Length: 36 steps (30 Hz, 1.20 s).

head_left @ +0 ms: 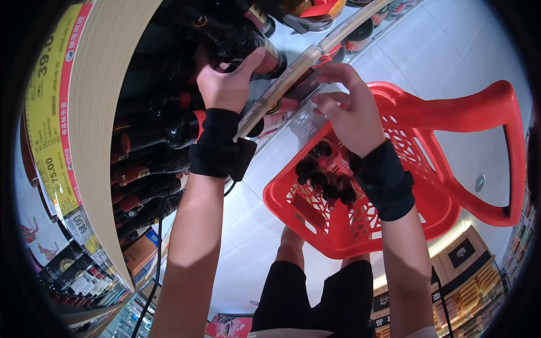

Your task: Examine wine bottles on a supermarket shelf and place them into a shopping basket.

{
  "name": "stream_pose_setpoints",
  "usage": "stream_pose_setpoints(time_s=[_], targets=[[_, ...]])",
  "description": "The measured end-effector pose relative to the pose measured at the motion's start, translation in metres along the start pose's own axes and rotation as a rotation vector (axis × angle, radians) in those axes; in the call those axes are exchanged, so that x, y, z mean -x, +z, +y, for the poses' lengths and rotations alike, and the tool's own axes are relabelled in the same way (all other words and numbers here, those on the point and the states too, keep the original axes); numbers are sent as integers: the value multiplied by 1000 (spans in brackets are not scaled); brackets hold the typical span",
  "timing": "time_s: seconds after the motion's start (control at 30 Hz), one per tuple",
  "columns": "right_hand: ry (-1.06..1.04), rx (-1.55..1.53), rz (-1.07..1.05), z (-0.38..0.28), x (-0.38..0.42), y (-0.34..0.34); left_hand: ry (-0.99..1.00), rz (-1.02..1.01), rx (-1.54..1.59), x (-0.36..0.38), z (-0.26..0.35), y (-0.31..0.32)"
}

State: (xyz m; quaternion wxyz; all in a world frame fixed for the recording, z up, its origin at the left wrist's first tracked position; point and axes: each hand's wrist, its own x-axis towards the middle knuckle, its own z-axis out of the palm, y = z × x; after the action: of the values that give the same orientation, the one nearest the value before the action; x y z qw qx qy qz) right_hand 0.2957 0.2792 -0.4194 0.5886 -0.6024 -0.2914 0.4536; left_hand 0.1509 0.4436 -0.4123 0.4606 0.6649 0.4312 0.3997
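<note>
My left hand (228,81) reaches into a shelf and closes round a dark glass wine bottle (248,49). Its thumb lies along the bottle, while the other fingers are mostly hidden behind it. The bottle lies tilted, its labelled end towards the shelf's front edge. My right hand (350,107) is beside that wooden edge (284,84), fingers curved and apart, with no object visible in its grasp. Below this hand is a red plastic shopping basket (338,248), holding several dark-topped bottles (327,180).
More dark bottles (152,158) fill the shelf on the left, behind a curved board with yellow price tags (48,112). The basket's red handle (513,152) sticks out to the right. Packed goods (473,293) stand at lower right. Pale floor tiles (451,45) surround the basket.
</note>
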Motion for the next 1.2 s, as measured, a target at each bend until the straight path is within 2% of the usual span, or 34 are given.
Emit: stream_pose_setpoints(time_s=[0.17, 0.27, 0.37, 0.57, 0.67, 0.77, 0.9, 1.0, 1.03, 1.2], targets=[[9, -16, 11, -2, -2, -4, -29, -78, 70, -6, 8, 7], [14, -22, 5, -3, -3, -4, -38, -144, -198, -14, 10, 4], [27, -5, -4, -5, -5, -7, -91, -141, -259, -17, 8, 6], [53, 24, -7, -4, -5, -9, -115, -278, -32, -23, 9, 8], [81, 21, -14, 2, -3, -7, -118, -283, -47, -32, -11, 4], [109, 27, -47, 0, -1, -3, -196, -306, -111, -29, 5, 9], [113, 34, -80, 1, 1, 1, -59, -146, -161, -32, -10, 23], [93, 31, -48, 3, 4, 2, -15, -161, -25, -35, -12, 33], [85, 27, -38, 5, 6, 1, -65, -170, -40, -35, -9, 32], [66, 0, -2, 8, 17, -9, -19, -193, -140, -31, 2, 30]])
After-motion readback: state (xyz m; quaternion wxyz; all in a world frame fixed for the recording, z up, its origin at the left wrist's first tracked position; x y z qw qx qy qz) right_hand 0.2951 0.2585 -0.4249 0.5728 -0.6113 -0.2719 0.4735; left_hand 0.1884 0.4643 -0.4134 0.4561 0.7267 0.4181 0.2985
